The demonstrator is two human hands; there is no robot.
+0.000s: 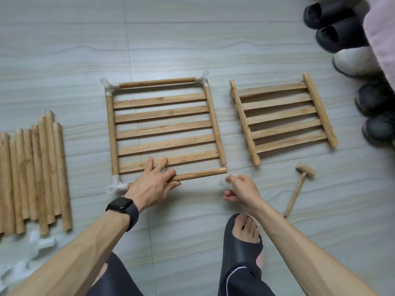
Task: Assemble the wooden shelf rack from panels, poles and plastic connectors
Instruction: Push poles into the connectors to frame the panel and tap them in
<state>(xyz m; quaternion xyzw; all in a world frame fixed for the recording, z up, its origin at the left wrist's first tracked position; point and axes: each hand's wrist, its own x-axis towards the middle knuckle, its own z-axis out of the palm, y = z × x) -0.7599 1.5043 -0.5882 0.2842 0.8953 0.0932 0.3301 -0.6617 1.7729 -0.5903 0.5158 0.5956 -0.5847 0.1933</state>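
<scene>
Pale grey floor tiles, seen from above. Flat in the middle, a slatted panel, with a far pole joined across its top by two corner connectors (white plastic, one at each far corner). At the near left corner, a third connector with the near pole plugged into it, lying along the panel's near edge, free end just beside the tip of the right rail. Left hand on that pole: grip closed round it with thumb and outer fingers, two fingers stretched onto the nearest slat. Right hand just off the pole's free end, grip pinched on a loose connector, blurred. To the right, a second panel and a wooden mallet, apart on the floor. At the left edge, a row of spare poles, with more white connectors near them. Shoes at the upper right.
</scene>
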